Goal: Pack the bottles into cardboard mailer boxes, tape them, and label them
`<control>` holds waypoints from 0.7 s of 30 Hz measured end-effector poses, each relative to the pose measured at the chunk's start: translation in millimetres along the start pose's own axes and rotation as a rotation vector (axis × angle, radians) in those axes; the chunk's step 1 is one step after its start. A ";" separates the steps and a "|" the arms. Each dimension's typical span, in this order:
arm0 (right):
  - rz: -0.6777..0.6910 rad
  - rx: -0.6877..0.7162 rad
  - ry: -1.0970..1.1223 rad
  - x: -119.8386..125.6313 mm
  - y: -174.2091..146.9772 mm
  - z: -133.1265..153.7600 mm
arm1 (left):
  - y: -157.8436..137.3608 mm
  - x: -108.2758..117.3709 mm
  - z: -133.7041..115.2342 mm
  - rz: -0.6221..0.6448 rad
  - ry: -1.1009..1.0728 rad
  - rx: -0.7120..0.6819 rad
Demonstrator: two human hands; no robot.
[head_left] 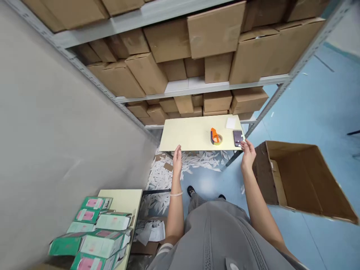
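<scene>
My left hand is held upright at the front left edge of a small cream table, fingers stretched out and nothing in them. At the table's front right corner is my right hand, its fingers apart and slightly bent. Close to those fingertips lies a flat dark rectangular item with small white marks; whether they touch it I cannot tell. An orange tape dispenser with a roll of tape sits left of it. A white square of paper lies behind the dark item.
Metal shelves packed with cardboard boxes rise behind the table. A large open carton stands on the floor at right. Green boxes pile on a second table at lower left. Paper strips litter the floor.
</scene>
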State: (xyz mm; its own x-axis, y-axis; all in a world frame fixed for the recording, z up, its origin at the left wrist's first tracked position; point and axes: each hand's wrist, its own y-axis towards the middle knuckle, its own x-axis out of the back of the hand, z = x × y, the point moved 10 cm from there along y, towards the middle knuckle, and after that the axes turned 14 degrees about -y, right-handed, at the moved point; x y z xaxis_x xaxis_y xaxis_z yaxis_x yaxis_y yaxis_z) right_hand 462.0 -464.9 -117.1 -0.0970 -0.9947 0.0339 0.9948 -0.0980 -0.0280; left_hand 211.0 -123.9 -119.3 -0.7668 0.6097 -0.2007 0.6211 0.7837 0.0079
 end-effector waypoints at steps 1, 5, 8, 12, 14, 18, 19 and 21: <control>0.010 -0.005 0.003 -16.3 -3.6 -1.0 | 1.9 9.1 -1.9 0.002 -0.002 0.012; 0.042 -0.053 -0.042 -71.6 -21.4 -13.8 | 17.5 51.8 -5.8 -0.015 -0.038 0.054; 0.072 -0.073 -0.071 -102.3 -35.8 -20.4 | 34.6 87.1 -2.4 -0.090 -0.078 0.111; 0.092 -0.097 -0.083 -138.0 -52.5 -23.8 | 48.7 129.1 2.3 -0.179 -0.143 0.172; 0.142 -0.107 -0.090 -164.8 -62.2 -24.8 | 48.5 154.7 0.5 -0.222 -0.163 0.171; 0.397 -0.099 -0.074 -248.3 -96.2 -22.1 | 28.5 230.0 -11.1 -0.415 -0.178 0.145; 0.478 -0.090 -0.072 -272.7 -108.4 -19.8 | 18.7 251.6 -15.8 -0.484 -0.184 0.132; 0.631 -0.072 -0.080 -320.1 -135.3 -14.6 | -7.4 293.0 -27.4 -0.637 -0.201 0.088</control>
State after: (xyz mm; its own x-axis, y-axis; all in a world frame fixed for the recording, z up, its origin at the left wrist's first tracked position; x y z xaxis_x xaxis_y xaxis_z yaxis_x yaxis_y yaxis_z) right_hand 358.0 -133.7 -138.8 0.5123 -0.8565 0.0630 0.8548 0.5014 -0.1343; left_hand -22.8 52.2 -151.3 -0.9481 -0.0094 -0.3177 0.0746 0.9651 -0.2510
